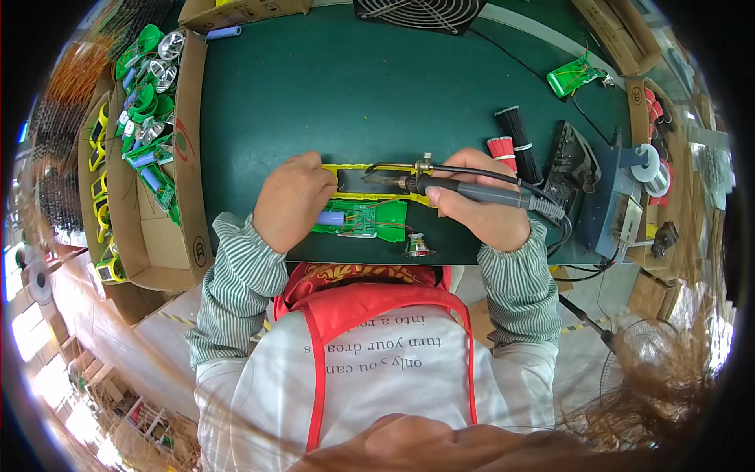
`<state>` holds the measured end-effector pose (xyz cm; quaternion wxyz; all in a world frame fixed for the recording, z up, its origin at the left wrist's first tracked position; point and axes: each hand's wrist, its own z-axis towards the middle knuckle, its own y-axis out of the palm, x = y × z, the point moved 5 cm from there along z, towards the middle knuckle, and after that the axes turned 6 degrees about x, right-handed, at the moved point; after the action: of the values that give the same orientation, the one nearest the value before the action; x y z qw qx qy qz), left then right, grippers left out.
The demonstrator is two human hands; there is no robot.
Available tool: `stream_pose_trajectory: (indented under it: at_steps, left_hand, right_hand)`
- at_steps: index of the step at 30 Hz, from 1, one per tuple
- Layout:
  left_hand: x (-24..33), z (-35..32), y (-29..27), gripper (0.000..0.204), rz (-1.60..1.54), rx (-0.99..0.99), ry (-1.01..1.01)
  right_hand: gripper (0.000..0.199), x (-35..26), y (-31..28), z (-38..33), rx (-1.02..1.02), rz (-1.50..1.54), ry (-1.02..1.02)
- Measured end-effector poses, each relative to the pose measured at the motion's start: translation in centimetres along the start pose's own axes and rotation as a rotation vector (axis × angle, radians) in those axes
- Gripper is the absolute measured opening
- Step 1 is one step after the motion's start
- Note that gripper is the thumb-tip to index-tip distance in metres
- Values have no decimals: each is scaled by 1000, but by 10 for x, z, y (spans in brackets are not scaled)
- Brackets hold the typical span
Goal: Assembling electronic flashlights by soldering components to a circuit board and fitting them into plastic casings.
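Observation:
My right hand (pixel 489 212) is closed around the grey handle of a soldering iron (pixel 472 191), with a thin black feed tube clamped along its top. The iron's tip points left, over a long yellow casing (pixel 358 168) with a dark inside. At the casing's left end my left hand (pixel 291 200) has its fingers closed on it; the fingertips are partly hidden. Just nearer to me lies a green casing half (pixel 389 228) with a circuit board, a blue battery cell (pixel 331 218) and red wires. Beside its right end sits a silver reflector (pixel 418 246).
On the left stands a cardboard box (pixel 193 157) of green lamp parts, with yellow casings (pixel 101 208) beyond it. Black and red wire bundles (pixel 519 141), an iron stand (pixel 568 161) and a blue soldering station (pixel 609 208) with a solder spool (pixel 646 163) are on the right. A fan (pixel 421 12) stands at the back.

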<state>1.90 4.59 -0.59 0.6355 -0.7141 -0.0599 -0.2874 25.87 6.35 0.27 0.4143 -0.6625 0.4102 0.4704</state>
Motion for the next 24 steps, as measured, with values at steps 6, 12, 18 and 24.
stream_pose_trajectory:
  at_steps: [6, 12, 18, 24]
  left_hand:
    - [0, -1, 0, 9, -3, 45, 56]
    - [1, -1, 0, 9, -5, 57, 53]
    - [1, -5, -3, 9, 4, 58, 28]
    - [34, -7, -19, 16, -101, 191, 86]
  right_hand:
    - [19, -5, -7, -9, 5, 37, 1]
    - [19, -3, -12, -14, -2, 145, -28]
    - [19, -4, -17, -16, 11, 127, 6]
    - [21, -5, -25, -16, 65, 57, -83]
